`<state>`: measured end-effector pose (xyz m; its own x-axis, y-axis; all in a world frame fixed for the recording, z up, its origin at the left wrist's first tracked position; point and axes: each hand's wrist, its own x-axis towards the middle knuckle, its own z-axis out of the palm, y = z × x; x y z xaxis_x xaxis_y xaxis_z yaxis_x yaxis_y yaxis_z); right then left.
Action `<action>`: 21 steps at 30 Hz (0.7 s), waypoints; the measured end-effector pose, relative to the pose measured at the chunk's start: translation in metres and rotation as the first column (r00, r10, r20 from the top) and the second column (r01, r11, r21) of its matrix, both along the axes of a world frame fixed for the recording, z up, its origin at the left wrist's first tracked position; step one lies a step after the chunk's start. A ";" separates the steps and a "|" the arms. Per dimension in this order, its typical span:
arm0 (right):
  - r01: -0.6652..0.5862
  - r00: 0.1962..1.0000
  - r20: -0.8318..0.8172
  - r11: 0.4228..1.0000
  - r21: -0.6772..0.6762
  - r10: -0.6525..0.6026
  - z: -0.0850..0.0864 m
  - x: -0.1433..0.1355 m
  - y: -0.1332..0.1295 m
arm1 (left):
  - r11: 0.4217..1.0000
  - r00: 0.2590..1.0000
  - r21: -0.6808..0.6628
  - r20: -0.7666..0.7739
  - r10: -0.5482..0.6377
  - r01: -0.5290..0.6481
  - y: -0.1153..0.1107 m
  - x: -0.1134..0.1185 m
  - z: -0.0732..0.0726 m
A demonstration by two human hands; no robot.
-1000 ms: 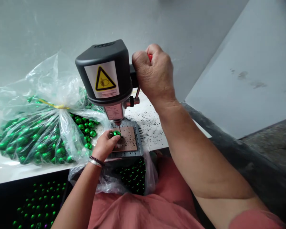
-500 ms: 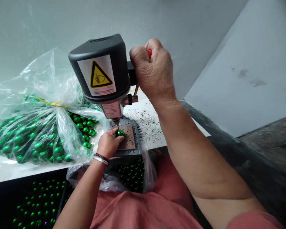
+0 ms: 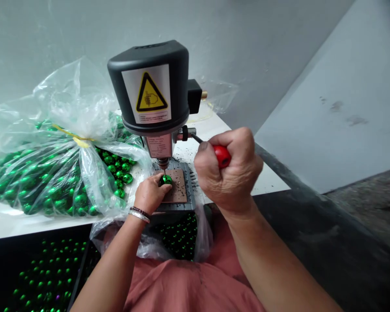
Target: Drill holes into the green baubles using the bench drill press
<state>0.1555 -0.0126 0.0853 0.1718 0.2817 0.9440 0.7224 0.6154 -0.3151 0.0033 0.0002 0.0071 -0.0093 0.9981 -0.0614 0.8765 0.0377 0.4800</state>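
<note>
A shiny green ball (image 3: pixel 167 180) is held by my left hand (image 3: pixel 150 192), its thumb and fingers closed round the ball's left side. The ball rests on a brown board (image 3: pixel 178 193) on the grey base of a black drill press (image 3: pixel 149 86). The thin drill bit (image 3: pixel 164 171) comes down to the top of the ball; whether it has entered is too small to tell. My right hand (image 3: pixel 229 173) is closed round the red knob (image 3: pixel 222 156) of the press lever, right of the press and lower than its black head.
A clear plastic bag (image 3: pixel 91 173) of green balls, tied with yellow, lies at the left of the white table (image 3: pixel 269 177). Loose green balls (image 3: pixel 119 174) lie beside it. Dark shavings surround the base. Below the table edge, more green balls (image 3: pixel 178 234) show.
My right hand has pulled the red knob down and towards me. The drill bit is lower against the ball. My left hand still holds the ball; the view has shifted slightly.
</note>
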 end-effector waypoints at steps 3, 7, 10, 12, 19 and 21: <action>0.012 1.000 0.000 1.000 0.014 -0.012 -0.008 -0.001 0.000 | 1.000 1.000 0.002 -0.004 -0.005 0.005 -0.001 0.001 0.001; 0.033 0.999 -0.012 0.999 0.008 -0.032 -0.016 -0.003 -0.001 | 1.000 1.000 0.008 -0.027 -0.002 0.002 -0.002 0.002 0.001; 0.045 0.999 -0.028 0.999 0.018 -0.045 -0.023 -0.005 -0.002 | 1.000 0.999 0.012 -0.044 -0.007 0.008 -0.002 0.002 0.000; 0.038 0.999 -0.040 0.999 0.016 -0.037 -0.028 -0.006 -0.002 | 1.000 0.999 0.015 -0.052 -0.009 0.009 -0.002 0.002 -0.001; -0.052 0.995 -0.090 0.999 0.012 0.053 -0.039 -0.009 -0.001 | 0.999 0.998 0.038 -0.061 -0.004 0.007 -0.002 0.001 -0.005; -0.081 0.990 -0.111 0.997 0.013 0.082 -0.042 -0.010 0.000 | 0.999 0.998 0.040 -0.058 -0.004 0.006 -0.002 0.000 -0.006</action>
